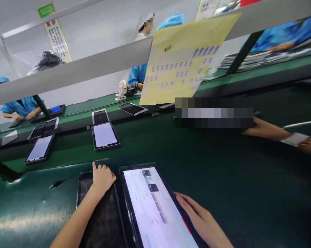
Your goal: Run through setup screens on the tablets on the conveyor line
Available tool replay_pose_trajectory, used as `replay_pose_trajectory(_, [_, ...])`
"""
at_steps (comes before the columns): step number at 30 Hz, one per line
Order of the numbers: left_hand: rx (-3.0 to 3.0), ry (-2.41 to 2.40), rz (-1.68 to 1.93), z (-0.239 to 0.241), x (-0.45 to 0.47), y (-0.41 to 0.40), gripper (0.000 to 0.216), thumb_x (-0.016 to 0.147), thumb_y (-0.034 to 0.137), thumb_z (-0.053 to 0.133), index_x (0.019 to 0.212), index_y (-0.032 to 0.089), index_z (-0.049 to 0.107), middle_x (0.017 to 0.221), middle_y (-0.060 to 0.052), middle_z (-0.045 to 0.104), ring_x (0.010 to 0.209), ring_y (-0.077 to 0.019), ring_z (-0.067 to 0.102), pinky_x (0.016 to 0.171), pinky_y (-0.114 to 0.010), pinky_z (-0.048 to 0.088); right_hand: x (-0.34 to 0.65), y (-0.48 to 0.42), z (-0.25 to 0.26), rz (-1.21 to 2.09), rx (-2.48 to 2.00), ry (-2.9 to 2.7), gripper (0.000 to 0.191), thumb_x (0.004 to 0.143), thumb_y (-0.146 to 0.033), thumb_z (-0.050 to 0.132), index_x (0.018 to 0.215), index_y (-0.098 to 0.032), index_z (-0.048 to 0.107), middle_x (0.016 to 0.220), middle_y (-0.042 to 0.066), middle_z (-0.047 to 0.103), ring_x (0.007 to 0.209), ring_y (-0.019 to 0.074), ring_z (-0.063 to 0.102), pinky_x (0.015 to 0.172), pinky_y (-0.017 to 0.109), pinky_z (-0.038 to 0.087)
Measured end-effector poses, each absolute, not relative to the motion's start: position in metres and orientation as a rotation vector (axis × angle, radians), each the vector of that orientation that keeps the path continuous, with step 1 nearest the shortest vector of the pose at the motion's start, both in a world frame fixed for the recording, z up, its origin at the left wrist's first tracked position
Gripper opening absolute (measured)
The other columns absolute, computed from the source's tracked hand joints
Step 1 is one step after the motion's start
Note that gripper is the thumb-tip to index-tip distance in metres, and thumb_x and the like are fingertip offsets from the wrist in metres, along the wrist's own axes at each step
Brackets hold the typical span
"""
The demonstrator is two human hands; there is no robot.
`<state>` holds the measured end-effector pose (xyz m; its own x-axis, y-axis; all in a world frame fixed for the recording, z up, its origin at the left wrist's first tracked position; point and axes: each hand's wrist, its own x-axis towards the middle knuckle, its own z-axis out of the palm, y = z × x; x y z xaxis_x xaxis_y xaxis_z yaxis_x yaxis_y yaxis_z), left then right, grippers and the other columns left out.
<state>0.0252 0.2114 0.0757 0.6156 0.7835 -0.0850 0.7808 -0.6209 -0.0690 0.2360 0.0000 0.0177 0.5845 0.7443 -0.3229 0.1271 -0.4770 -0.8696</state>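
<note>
A tablet with a dark screen (pixel 101 220) lies on the green bench in front of me. My left hand (pixel 102 177) is closed over its far end, fingers curled at the edge and one finger sticking out. Beside it, to the right, is a tablet with a lit screen (pixel 155 206) showing rows of small pictures and a red mark near its right side. Along that tablet's right edge, my right hand (pixel 196 213) grips it, the fingertips partly hidden by the frame. The near ends of both tablets run out of view.
Two lit tablets (pixel 105 135) (pixel 40 148) lie farther back, with more dark ones behind. A cable (pixel 55 185) lies at left. A yellow sheet (pixel 183 62) hangs from the rail. At right, a co-worker's hand (pixel 263 129) is at a blurred object. Several people sit opposite.
</note>
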Motion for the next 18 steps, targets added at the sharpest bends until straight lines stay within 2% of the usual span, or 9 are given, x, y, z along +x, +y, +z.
replay_pose_trajectory(8, [-2.800, -1.406, 0.140, 0.0719, 0.0254, 0.2106, 0.031, 0.084, 0.028, 0.045, 0.092, 0.011, 0.069, 0.095, -0.016, 0.069, 0.097, -0.0329, 0.059, 0.106, -0.058, 0.020, 0.2357, -0.0007, 0.0135, 0.833, -1.980, -0.705, 0.055, 0.076, -0.063, 0.044, 0.100, -0.019, 0.068, 0.098, 0.006, 0.067, 0.089, 0.0283, 0.063, 0.066, 0.030, 0.053])
replay_pose_trajectory(18, [-2.792, -1.418, 0.141, 0.0701, 0.0274, 0.2113, 0.030, 0.083, 0.027, 0.046, 0.094, 0.010, 0.069, 0.096, -0.016, 0.068, 0.099, -0.0328, 0.058, 0.106, -0.058, 0.020, 0.2364, -0.0021, 0.0096, 0.904, -1.958, -0.654, 0.062, 0.075, -0.069, 0.045, 0.105, -0.019, 0.065, 0.111, 0.006, 0.062, 0.102, 0.0292, 0.057, 0.071, 0.030, 0.052])
